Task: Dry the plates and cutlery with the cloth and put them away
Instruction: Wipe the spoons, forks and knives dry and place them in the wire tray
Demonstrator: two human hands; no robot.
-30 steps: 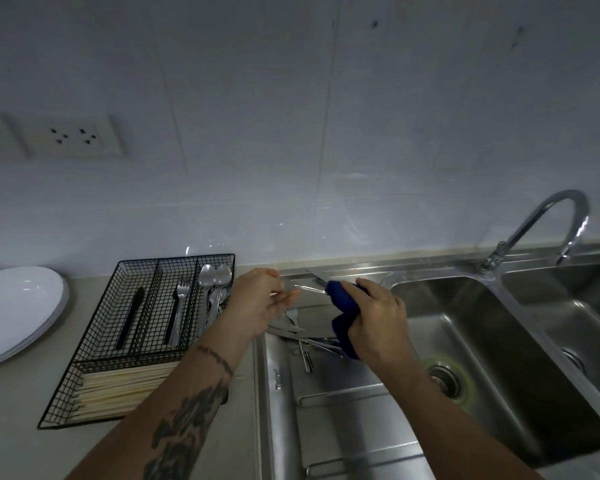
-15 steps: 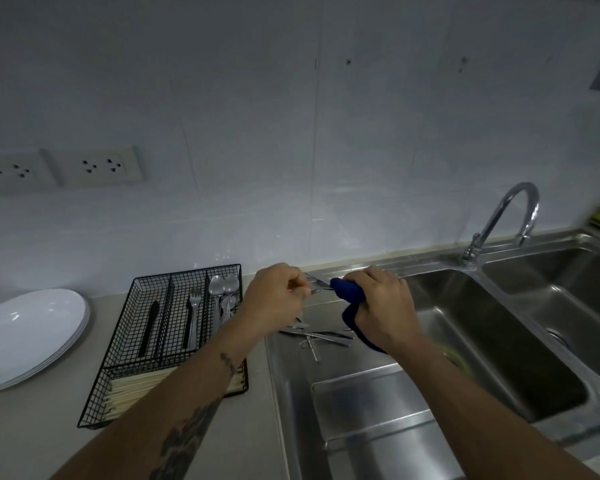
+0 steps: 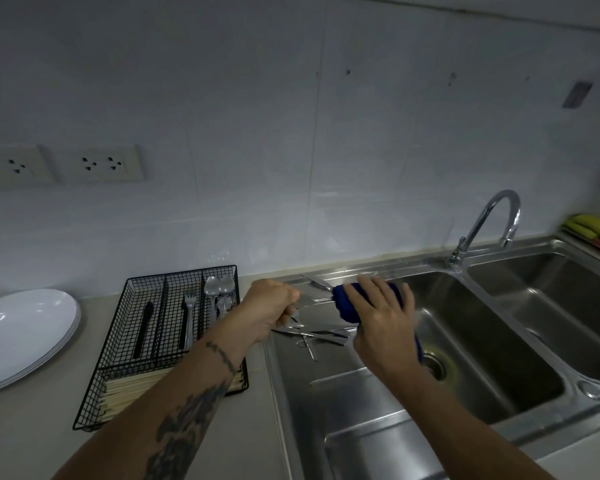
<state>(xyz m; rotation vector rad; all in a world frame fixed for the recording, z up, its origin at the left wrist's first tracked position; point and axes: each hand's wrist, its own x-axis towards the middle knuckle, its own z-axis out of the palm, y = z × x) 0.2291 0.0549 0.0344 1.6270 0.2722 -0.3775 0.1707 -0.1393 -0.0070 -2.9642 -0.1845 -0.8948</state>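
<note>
The piece of cutlery (image 3: 317, 299) being dried lies almost level between the two hands, its long axis running from nine o'clock to three o'clock over the drainboard. The left hand (image 3: 269, 311) is fisted round its handle end, knuckles up, wrist cocked. The right hand (image 3: 378, 315) wraps the blue cloth (image 3: 347, 304) around the other end, fingers curled over the top of the wad, so the working end is hidden (fork or spoon, I cannot tell).

The black wire organizer (image 3: 174, 336) sits at nine o'clock from the left hand, just beside the forearm, with a fork (image 3: 189, 315) and spoons (image 3: 219, 292) already standing in its slots. That makes the left hand the nearer one for stowing, I would say, with a short swing leftward once the cloth slides off.

More cutlery (image 3: 321, 336) lies in a loose heap on the steel drainboard (image 3: 326, 393) at six o'clock beneath the hands. The white plates (image 3: 21, 334) are stacked well apart at far nine o'clock.
</note>
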